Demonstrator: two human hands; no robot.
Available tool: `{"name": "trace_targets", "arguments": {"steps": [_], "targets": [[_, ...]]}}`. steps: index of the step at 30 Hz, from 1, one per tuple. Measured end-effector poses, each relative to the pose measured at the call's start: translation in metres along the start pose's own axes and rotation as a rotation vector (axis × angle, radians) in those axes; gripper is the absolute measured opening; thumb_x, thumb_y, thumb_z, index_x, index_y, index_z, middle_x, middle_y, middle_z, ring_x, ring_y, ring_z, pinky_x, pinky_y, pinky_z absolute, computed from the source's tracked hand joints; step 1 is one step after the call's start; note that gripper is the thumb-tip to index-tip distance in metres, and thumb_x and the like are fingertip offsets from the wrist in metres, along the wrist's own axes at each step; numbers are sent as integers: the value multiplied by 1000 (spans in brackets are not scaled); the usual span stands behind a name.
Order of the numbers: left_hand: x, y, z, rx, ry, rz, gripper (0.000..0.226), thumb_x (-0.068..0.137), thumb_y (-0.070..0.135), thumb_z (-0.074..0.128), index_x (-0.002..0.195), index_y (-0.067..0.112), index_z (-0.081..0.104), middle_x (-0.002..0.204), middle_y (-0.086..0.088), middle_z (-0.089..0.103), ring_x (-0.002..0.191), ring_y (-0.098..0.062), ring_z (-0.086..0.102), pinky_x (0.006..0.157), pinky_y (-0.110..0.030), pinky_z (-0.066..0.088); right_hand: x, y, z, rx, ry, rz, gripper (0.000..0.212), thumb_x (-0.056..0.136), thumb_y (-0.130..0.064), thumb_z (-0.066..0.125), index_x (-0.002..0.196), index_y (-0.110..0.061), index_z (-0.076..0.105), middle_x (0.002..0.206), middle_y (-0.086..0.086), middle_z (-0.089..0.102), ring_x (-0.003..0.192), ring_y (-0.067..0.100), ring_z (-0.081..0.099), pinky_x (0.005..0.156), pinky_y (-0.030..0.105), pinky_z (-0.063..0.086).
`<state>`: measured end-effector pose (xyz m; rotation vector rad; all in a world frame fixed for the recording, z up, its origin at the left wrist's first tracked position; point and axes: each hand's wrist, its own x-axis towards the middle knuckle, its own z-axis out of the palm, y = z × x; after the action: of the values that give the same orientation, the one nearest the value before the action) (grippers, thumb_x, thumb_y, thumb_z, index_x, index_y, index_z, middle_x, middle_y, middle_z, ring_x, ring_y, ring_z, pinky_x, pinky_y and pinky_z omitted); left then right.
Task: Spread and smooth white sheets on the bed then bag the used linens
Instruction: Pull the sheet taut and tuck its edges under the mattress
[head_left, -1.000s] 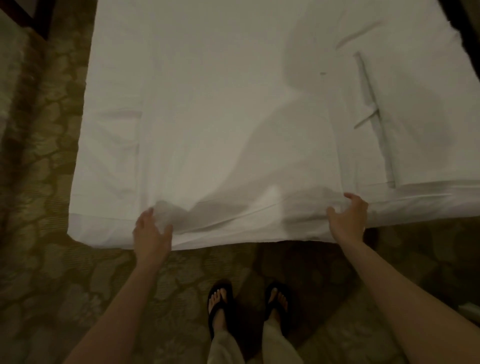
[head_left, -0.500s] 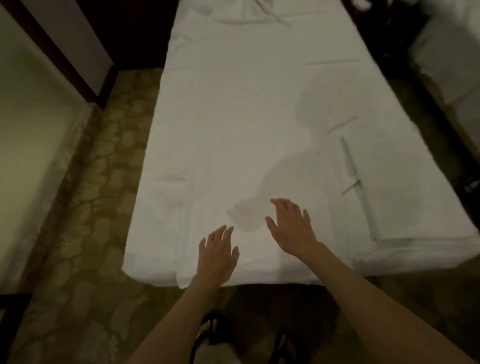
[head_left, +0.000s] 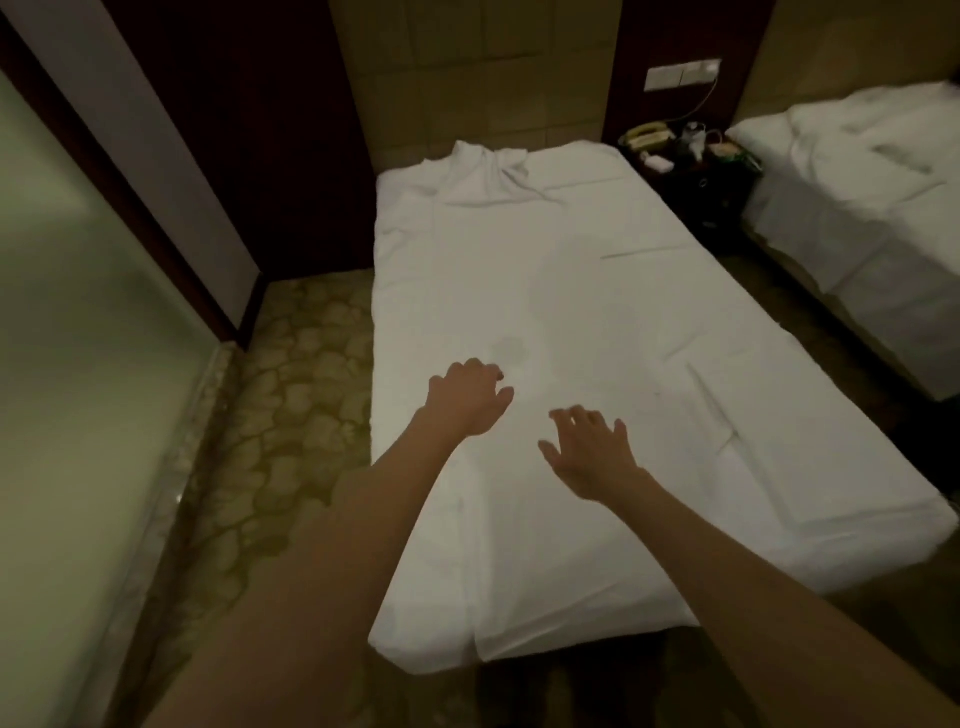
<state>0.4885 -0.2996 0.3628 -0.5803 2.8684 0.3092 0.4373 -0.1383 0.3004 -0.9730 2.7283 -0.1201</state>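
Hovering empty, fingers loose, my left hand (head_left: 470, 397) and right hand (head_left: 589, 452) judged the sheet (head_left: 571, 291) light, limp; grip hems.

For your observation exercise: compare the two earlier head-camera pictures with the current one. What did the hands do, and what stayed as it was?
A second ago both hands held the sheet's near edge at the foot of the bed. They let go and moved up and forward; now the left hand and right hand are over the white sheet, fingers loosely spread, holding nothing. The sheet stays spread, its far end still bunched.
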Motion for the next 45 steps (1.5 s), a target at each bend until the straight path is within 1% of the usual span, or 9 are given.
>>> {"name": "trace_targets", "arguments": {"steps": [5,9,13,18,23,26,33,38,45], "targets": [[-4,-2,-69,-11,191,51,45,102,42,34,139,20,47,140,-6,49,127,-26,46,101,-41,37,-16,-27,-3,-65,-82,-11,53,100,-49,30,142,-17,33,144,6,40,131,26,39,109,47,26],[-12,-7,-83,-28,259,17,45,102,44,34,135,19,51,135,-5,53,121,-24,52,97,-39,38,-15,-43,-21,-76,-137,-23,52,100,-48,30,140,-14,34,141,9,40,130,29,39,109,50,26],[-28,-22,-61,-78,198,-38,46,102,44,34,134,17,52,133,-6,55,119,-24,53,100,-39,42,-4,-62,-60,-72,-83,-44,49,100,-40,37,140,-12,34,141,9,40,131,30,38,108,51,28],[-42,-47,-26,-102,59,-87,47,102,47,33,134,18,52,134,-6,55,120,-23,53,102,-41,42,10,-93,-115,-78,51,-39,49,98,-41,41,138,-13,37,138,9,42,129,30,40,105,50,30],[-37,-93,-29,-52,7,-29,51,102,48,33,136,14,49,137,-6,54,124,-24,52,106,-43,40,28,-134,-151,-61,183,-7,50,99,-44,38,138,-13,38,139,9,43,129,29,41,109,52,25],[-27,-133,-51,4,15,18,51,102,49,33,137,15,47,136,-6,55,123,-24,52,105,-43,40,40,-161,-151,-53,224,44,52,99,-46,35,139,-13,37,140,9,43,129,29,41,109,52,25],[0,-203,-108,65,62,122,52,101,51,31,137,18,47,136,-4,55,124,-23,50,104,-43,40,56,-221,-99,2,170,199,55,99,-49,35,141,-13,35,142,10,40,132,30,37,111,55,20],[15,-200,-144,13,131,217,51,101,51,33,135,17,50,136,-5,55,124,-24,50,105,-43,39,52,-236,-68,14,33,256,56,100,-48,32,143,-11,32,144,11,38,134,31,36,112,57,17],[34,-170,-158,-7,220,299,47,101,48,34,134,19,50,135,-3,55,124,-23,51,104,-40,39,71,-218,-80,2,55,294,55,100,-47,32,142,-11,33,144,11,38,133,31,36,111,57,19]]}}
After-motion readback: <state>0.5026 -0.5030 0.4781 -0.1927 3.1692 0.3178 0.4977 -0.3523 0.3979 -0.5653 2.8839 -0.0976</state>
